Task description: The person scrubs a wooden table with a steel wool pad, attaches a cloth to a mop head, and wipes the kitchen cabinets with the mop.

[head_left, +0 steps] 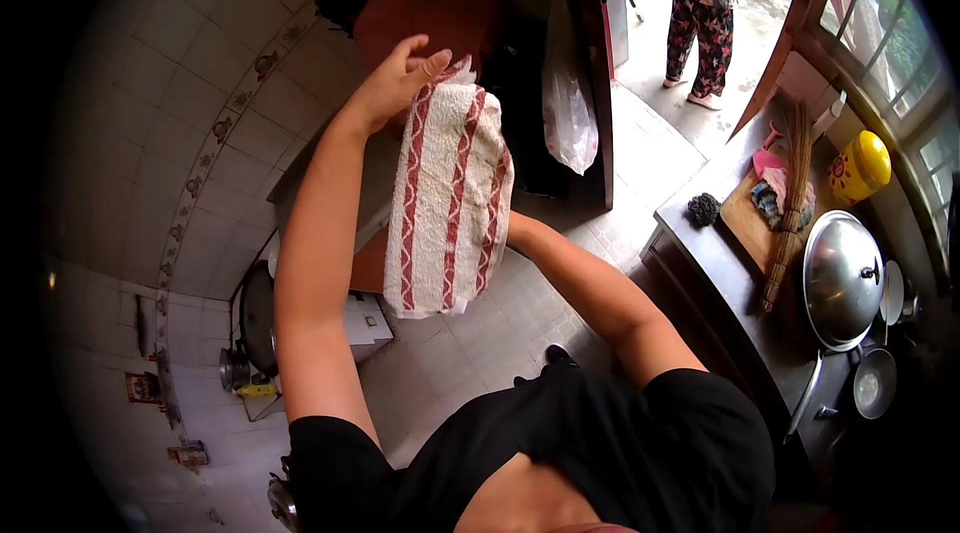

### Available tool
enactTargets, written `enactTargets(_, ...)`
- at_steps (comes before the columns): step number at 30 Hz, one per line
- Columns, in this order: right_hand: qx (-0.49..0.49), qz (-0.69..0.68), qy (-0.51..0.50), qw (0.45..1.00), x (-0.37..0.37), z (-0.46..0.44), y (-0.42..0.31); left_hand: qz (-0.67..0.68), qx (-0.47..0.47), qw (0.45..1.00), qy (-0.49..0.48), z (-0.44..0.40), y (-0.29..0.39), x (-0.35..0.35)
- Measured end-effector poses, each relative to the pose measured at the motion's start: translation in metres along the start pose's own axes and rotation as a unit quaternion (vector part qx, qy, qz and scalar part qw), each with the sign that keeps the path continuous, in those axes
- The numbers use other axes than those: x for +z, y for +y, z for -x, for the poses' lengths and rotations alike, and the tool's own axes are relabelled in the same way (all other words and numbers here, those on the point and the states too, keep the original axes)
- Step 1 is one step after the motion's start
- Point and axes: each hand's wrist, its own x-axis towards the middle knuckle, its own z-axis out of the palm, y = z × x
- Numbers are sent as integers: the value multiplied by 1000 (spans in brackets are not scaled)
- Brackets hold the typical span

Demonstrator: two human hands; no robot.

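A white terry towel point(436, 203) with red patterned stripes hangs lengthwise in front of me. At its upper left corner is my left hand point(400, 78), gripping the cloth near the top edge; one finger points up and others go out of sight behind the fabric. My right forearm point(590, 278) reaches in from the right, and its wrist passes behind the towel's right edge. The towel covers my right hand, so its fingers and grip do not show.
To the right, a dark counter point(715, 253) bears a cutting board point(748, 218), a straw whisk point(790, 203), a lidded wok point(843, 278), a small pan point(875, 383) and a yellow container point(860, 168). A plastic bag point(571, 123) hangs by the open door point(605, 63). Outside stands a person point(700, 23).
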Motion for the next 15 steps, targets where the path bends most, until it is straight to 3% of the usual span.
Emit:
enactTargets(1,-4,-2,1,1000,-1,0,-2,-27,-67,993,-88,6,-6,-3)
enactTargets(4,-23,-2,16,1000,-3,4,-8,-34,4,965,-261,47,-9,11)
enactTargets(6,-34,-8,30,999,-2,10,-14,25,-26,979,-199,71,-9,21)
enactTargets(11,-48,-36,65,996,-11,10,4,112,-23,980,-161,77,-25,27)
enactTargets(14,-107,185,26,976,-20,29,-1,145,-3,976,-160,82,-19,26)
enactTargets(15,-39,267,3,963,-29,42,10,129,-4,981,-148,85,-17,24)
